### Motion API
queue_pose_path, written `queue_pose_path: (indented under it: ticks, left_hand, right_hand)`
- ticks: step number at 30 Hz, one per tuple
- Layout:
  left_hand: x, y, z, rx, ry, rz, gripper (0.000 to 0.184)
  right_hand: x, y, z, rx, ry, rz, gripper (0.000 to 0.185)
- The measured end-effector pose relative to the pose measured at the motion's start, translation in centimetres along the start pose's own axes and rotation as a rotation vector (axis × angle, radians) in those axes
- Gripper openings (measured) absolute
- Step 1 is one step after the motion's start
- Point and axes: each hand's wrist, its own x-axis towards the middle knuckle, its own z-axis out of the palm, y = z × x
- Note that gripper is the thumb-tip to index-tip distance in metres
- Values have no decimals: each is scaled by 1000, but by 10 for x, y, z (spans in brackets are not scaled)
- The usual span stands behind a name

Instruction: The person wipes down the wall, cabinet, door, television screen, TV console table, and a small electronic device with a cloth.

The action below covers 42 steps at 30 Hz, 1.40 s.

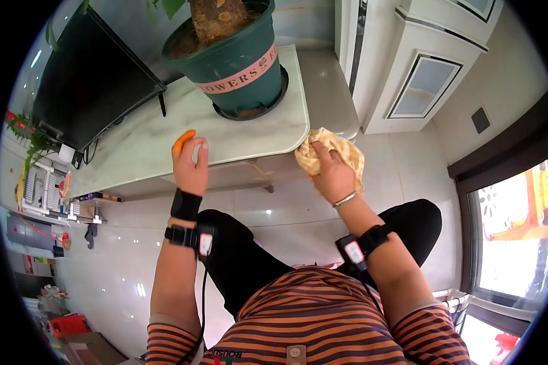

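Note:
My right hand (334, 177) is closed on a crumpled yellow-and-white checked cloth (309, 159), which touches the rounded corner of a pale marble-topped cabinet (274, 135). Over the front edge of that same top, my left hand (190, 167) has its fingers curled around a small orange object (182, 140). Only a short curved part of the object shows, so its kind is unclear. Behind both hands, a green plant pot (246, 76) with a pink lettered band stands in a dark saucer (255, 113) on the cabinet top.
A black television (91, 79) stands on the left part of the cabinet. To the right is a white panelled unit (420, 85), with a bright window (511, 213) lower down. Tiled floor (122, 261) lies around my knees. A shelf with small items (91, 207) is at far left.

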Motion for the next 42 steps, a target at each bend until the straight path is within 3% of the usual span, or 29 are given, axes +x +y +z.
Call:
queue_pose_path:
  ticks: [2,6,9,11,12,13,14,16,19,21,22,23,26,27,29,30,31,32,33,36,37,39,41,42]
  left_hand:
    - [9,-27,10,61,-9,23,13]
    - [9,-57,16,157,-153,-13,17]
    - [9,-62,24,229,-91,50,20]
    - [10,-60,25,221,-120,-28,21]
    - [13,-59,24,221,-131,-64,22]
    - [17,-60,23,227,-153,-101,23]
    - [20,-62,22,228,-179,-137,23]
    - [19,-65,25,248,-192,-140,24]
    - [13,-63,28,265,-135,-97,21]
    - [15,-59,30,247,-137,-134,21]
    - [14,-58,30,242,-144,-151,21]
    - [14,-57,29,255,-157,-155,21]
    - [14,-54,29,265,-181,-165,20]
    - [14,-54,28,254,-185,-169,20]
    - [14,-57,27,226,-182,-162,19]
    - [13,-61,27,208,-181,-148,18]
    - [13,-63,28,187,-182,-132,18]
    - [14,-63,31,179,-176,-88,17]
    - [14,-63,31,173,-171,-45,16]
    - [12,-68,26,172,-206,-66,16]
    - [12,-71,26,168,-218,-102,16]
    - [12,-72,26,157,-220,-94,16]
    - [12,-73,27,176,-215,-91,16]
    - [13,-74,27,193,-226,-81,17]
  right_hand:
    - [-1,23,-2,-63,74,-60,60]
    - [0,56,-16,81,402,154,66]
    - [-9,35,-15,9,242,65,70]
    - [-18,3,9,-130,-62,-108,62]
    - [-21,-11,33,-85,-104,-198,62]
    - [-23,-22,49,-183,18,-313,55]
    - [-18,-20,60,-91,-58,-277,52]
    - [-12,-7,79,104,-211,-189,47]
    - [-28,44,82,-2,18,105,41]
    - [-42,137,108,336,108,457,33]
    - [-46,158,94,880,74,1029,27]
    - [-45,166,85,1330,158,1210,26]
    - [-29,158,107,1632,133,1289,29]
    - [-14,111,83,1487,83,1355,30]
    - [-19,107,149,1967,209,1083,27]
    - [-23,73,142,1925,17,1220,22]
    - [-23,54,152,1713,-353,1197,21]
    - [-8,9,117,1704,-350,1434,20]
    - [-10,-3,135,1723,-380,1353,20]
    - [-15,29,240,1824,-39,964,18]
    - [-4,34,197,1937,-23,1257,17]
    - [5,66,137,1931,237,1494,17]
    - [18,78,44,1650,187,1757,21]
    - [18,95,48,1656,268,1594,23]
